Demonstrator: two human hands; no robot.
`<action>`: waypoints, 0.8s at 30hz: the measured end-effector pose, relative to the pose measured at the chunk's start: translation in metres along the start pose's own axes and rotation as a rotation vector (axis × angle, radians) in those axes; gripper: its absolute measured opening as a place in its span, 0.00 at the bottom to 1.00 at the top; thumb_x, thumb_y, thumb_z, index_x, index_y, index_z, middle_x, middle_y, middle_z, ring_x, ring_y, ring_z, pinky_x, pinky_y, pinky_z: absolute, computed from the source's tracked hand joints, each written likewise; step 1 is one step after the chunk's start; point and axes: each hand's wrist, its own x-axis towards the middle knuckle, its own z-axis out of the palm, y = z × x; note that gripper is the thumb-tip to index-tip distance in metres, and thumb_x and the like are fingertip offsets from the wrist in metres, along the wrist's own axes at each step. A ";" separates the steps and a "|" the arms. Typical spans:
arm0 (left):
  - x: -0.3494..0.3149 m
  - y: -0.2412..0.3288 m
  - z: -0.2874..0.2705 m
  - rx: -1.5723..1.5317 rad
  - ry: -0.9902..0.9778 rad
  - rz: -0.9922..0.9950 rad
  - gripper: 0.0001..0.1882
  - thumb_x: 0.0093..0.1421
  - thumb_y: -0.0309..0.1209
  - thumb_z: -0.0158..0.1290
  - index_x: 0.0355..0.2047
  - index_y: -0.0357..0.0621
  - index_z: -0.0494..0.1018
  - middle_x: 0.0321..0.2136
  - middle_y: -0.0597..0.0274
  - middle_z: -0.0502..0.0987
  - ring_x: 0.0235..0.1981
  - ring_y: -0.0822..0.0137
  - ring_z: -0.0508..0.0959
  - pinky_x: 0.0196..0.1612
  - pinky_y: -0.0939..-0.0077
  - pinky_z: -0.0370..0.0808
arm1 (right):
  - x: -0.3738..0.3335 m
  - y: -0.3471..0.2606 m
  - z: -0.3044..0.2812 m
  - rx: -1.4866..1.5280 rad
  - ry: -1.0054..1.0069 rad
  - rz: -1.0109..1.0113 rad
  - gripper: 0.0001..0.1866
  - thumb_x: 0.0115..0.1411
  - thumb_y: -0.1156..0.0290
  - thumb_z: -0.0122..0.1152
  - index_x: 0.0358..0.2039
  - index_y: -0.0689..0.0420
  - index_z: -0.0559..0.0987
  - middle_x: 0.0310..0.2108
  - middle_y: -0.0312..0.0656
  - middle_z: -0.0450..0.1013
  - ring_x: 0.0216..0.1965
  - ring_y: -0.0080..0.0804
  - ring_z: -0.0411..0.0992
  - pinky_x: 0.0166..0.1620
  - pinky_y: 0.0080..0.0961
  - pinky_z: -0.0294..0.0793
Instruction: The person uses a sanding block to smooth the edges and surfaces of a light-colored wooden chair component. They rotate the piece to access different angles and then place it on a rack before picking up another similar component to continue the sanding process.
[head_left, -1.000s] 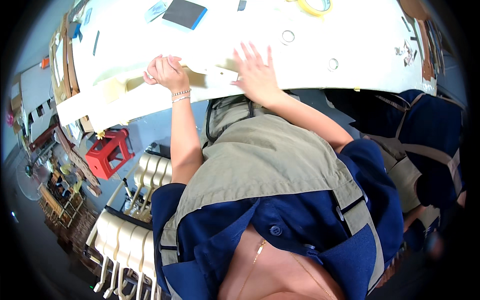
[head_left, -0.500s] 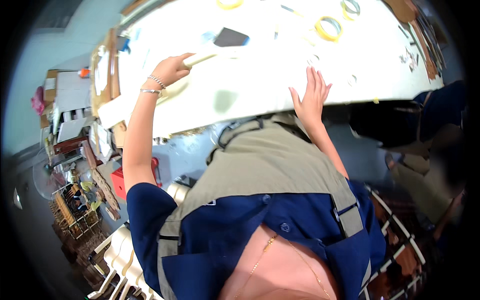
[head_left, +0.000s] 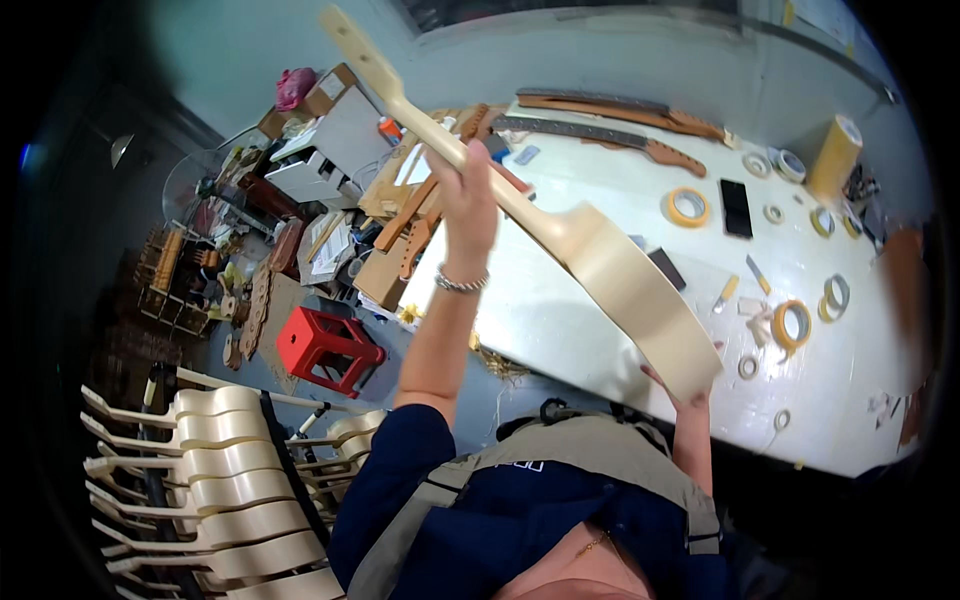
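A cream, unfinished guitar (head_left: pixel 620 280) is held up on its side above the near edge of the table, its neck slanting to the upper left. My left hand (head_left: pixel 468 205) is closed around the neck, partway between headstock and body. At the lower right, my right hand (head_left: pixel 692 400) grips the tail end of the body; most of its fingers are hidden by the guitar. Partly covered by the body, a dark flat rectangular piece (head_left: pixel 666 268) lies on the table (head_left: pixel 560 330).
Tape rolls (head_left: pixel 688 207), a phone (head_left: pixel 736 208), a blade-like tool (head_left: pixel 758 274) and guitar necks (head_left: pixel 590 130) lie on the table. To the left are a red stool (head_left: pixel 325 350) and a rack of several cream guitars (head_left: pixel 235 490).
The view has swung leftward and brightness has dropped. My left hand has raised the guitar by its neck. My right hand went from lying open at the table to holding the guitar's tail end.
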 end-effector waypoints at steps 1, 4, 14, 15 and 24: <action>-0.016 -0.003 0.010 -0.077 0.041 -0.054 0.13 0.64 0.35 0.40 0.41 0.41 0.54 0.17 0.57 0.71 0.17 0.68 0.74 0.27 0.69 0.80 | -0.007 -0.004 0.005 0.002 0.017 -0.008 0.42 0.60 0.35 0.30 0.62 0.56 0.54 0.60 0.45 0.57 0.59 0.42 0.58 0.59 0.39 0.57; -0.054 -0.020 0.020 -0.121 0.032 -0.120 0.13 0.64 0.33 0.41 0.43 0.40 0.53 0.27 0.59 0.68 0.22 0.71 0.74 0.30 0.64 0.81 | -0.029 -0.019 0.029 -0.017 0.079 -0.028 0.42 0.60 0.36 0.30 0.61 0.60 0.55 0.58 0.48 0.60 0.57 0.43 0.62 0.57 0.40 0.62; -0.007 0.050 0.027 -0.236 -0.127 0.038 0.43 0.59 0.43 0.45 0.65 0.48 0.30 0.54 0.40 0.61 0.44 0.53 0.76 0.43 0.60 0.78 | -0.065 -0.040 0.020 -0.244 0.378 0.008 0.41 0.60 0.38 0.32 0.61 0.60 0.56 0.56 0.48 0.61 0.55 0.42 0.62 0.55 0.39 0.63; -0.001 0.057 0.026 -0.242 -0.161 0.017 0.46 0.58 0.43 0.47 0.64 0.47 0.28 0.54 0.42 0.61 0.46 0.53 0.75 0.45 0.61 0.77 | -0.068 -0.042 0.018 -0.262 0.400 0.011 0.41 0.60 0.38 0.33 0.61 0.60 0.56 0.56 0.47 0.61 0.55 0.42 0.62 0.55 0.38 0.63; 0.042 0.068 0.041 0.018 -0.184 0.263 0.44 0.52 0.36 0.55 0.65 0.45 0.43 0.49 0.51 0.65 0.48 0.61 0.73 0.49 0.66 0.74 | -0.093 -0.062 0.011 -0.322 0.547 -0.027 0.39 0.60 0.40 0.35 0.61 0.60 0.56 0.55 0.47 0.62 0.53 0.40 0.63 0.53 0.37 0.63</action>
